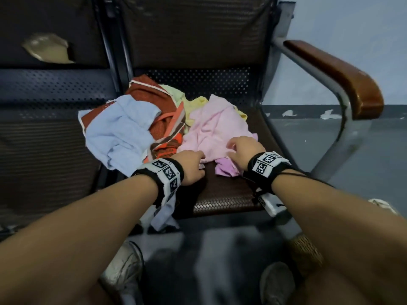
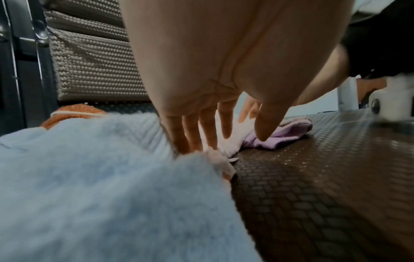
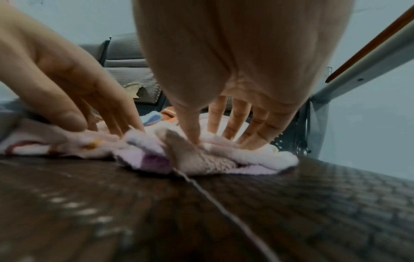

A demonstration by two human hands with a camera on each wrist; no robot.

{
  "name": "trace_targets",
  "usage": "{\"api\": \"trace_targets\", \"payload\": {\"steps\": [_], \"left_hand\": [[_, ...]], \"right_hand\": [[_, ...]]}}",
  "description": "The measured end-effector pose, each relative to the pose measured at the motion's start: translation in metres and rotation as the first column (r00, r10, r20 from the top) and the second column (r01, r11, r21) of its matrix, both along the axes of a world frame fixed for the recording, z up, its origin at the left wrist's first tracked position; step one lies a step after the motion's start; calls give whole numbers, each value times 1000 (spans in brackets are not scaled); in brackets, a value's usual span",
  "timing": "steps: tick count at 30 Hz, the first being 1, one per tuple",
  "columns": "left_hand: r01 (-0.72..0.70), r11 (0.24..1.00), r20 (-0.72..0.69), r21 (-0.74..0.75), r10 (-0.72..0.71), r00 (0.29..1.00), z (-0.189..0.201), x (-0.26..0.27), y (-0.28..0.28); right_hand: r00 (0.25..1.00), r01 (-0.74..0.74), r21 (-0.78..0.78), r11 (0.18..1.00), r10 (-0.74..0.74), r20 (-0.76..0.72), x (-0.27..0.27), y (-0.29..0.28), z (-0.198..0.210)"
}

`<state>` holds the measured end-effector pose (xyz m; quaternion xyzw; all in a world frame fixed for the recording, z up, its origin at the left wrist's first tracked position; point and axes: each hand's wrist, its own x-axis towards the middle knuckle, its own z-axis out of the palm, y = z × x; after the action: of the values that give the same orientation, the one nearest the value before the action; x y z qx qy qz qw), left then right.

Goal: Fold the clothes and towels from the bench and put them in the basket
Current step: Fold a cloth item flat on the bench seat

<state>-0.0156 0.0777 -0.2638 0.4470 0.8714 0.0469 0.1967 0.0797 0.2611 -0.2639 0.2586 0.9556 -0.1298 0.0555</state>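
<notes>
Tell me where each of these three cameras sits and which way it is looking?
Head: worn on the head, looking forward and down at the bench seat and its cloth pile; both forearms, the left hand and right hand show.
Left wrist: under the left wrist, looking along the palm; straight fingers touch the pink towel, blue towel beside.
Right wrist: under the right wrist, looking along the palm; both hands' fingers press the pink towel.
Shared: all three views show the pink towel and the woven seat.
</notes>
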Motion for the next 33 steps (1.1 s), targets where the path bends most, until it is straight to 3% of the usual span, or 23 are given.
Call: {"api": "trace_targets", "payload": {"steps": [5, 9, 11, 14, 16, 18, 20, 22, 24, 25, 26, 29, 31, 33], "left_hand": [[-27, 996, -44, 81, 31, 999, 0, -10, 7], [-67, 976, -108, 208, 90, 990, 7, -14, 13], [-55, 935, -87, 350, 91, 992, 12, -14, 18], [-162, 819, 94, 551, 132, 987, 27, -13, 26], [-285, 748, 250, 599, 163, 954, 41, -8, 30], [-339, 691, 308, 639, 175, 935, 55, -2, 34], [-310, 631, 313, 711, 112, 943, 67, 5, 35], [-249, 589, 231, 769, 107, 967, 70, 4, 32], [-225, 641, 107, 734, 218, 970, 68, 3, 27], [-258, 659, 114, 706, 254, 960, 65, 3, 24], [-289, 671, 179, 683, 231, 957, 63, 8, 22], [-248, 727, 375, 641, -14, 927, 59, 35, 20], [-192, 719, 354, 668, -80, 932, 58, 49, 23], [-187, 671, 278, 718, -29, 960, 62, 51, 24]], "right_hand": [[984, -3, -60, 998, -7, -177, -3, 0, 8], [881, -107, -224, 969, -11, -473, 2, -12, 38], [831, -136, -279, 951, -44, -555, 10, -13, 50], [778, -131, -300, 945, -89, -622, 19, -3, 62], [776, -120, -335, 935, -122, -619, 27, 7, 68], [844, -117, -299, 947, -64, -533, 36, 16, 69], [919, -124, -167, 978, 50, -392, 44, 21, 63], [943, -104, -132, 986, 55, -328, 50, 22, 60], [927, -66, -230, 971, -26, -374, 51, 21, 63], [901, -65, -270, 961, -60, -429, 51, 19, 67], [874, -66, -288, 955, -84, -478, 50, 16, 71], [848, -97, -355, 930, -110, -519, 44, 0, 82], [847, -155, -395, 905, -84, -525, 42, -11, 87], [843, -212, -461, 861, -77, -532, 43, -18, 94]]}}
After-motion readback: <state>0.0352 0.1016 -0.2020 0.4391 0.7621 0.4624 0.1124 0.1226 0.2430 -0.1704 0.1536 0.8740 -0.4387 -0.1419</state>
